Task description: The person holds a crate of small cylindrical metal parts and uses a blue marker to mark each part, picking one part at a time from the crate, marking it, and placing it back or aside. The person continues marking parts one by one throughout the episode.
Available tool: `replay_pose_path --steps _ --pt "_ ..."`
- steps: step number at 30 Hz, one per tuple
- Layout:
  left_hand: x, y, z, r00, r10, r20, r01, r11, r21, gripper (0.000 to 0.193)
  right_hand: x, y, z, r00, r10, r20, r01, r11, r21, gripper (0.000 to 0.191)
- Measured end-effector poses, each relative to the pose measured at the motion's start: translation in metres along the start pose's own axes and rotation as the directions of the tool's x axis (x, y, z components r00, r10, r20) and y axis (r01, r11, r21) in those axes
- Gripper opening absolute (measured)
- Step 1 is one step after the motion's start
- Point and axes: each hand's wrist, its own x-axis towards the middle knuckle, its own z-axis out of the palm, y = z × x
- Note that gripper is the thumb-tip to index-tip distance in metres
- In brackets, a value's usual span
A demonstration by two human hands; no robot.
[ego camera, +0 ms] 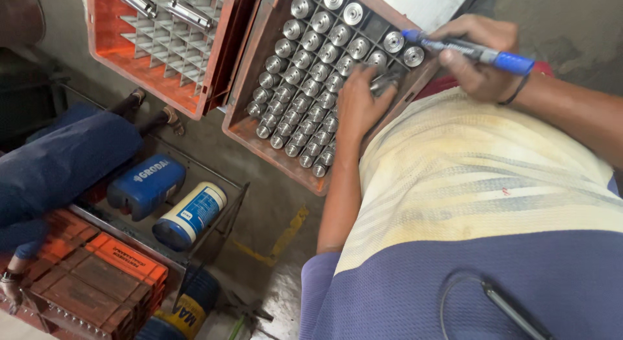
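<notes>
An orange-brown crate [250, 129] holds several upright round metal parts [305, 80] in a grid. My left hand [359, 103] rests on the parts near the crate's right side, its fingers closed around one metal part [384, 83]. My right hand [477, 57] grips a blue marker pen [467, 51], whose tip points left toward the top-right parts of the crate.
A second orange crate [130, 54] with a white grid insert and two metal rods [165, 7] lies at upper left. Another person in dark blue trousers [58, 161] is at left. Blue containers [165, 197] and stacked orange crates [97, 278] sit on the floor.
</notes>
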Motion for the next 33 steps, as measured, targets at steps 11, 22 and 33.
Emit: replay_pose_path --steps 11,22,33 --pt "0.061 0.006 0.041 0.939 -0.338 0.054 0.319 0.921 0.226 0.055 -0.007 0.002 0.003 0.996 0.075 0.041 -0.075 0.997 0.009 0.017" --pt "0.063 -0.041 0.031 0.943 -0.306 0.131 0.189 0.167 -0.968 0.046 0.017 -0.011 0.017 0.954 -0.222 0.202 0.236 0.971 -0.047 0.026" --pt "0.059 -0.041 0.046 0.949 -0.299 0.098 0.171 0.229 -0.958 0.037 0.01 -0.013 0.028 0.982 -0.072 0.176 0.069 0.997 0.022 0.023"
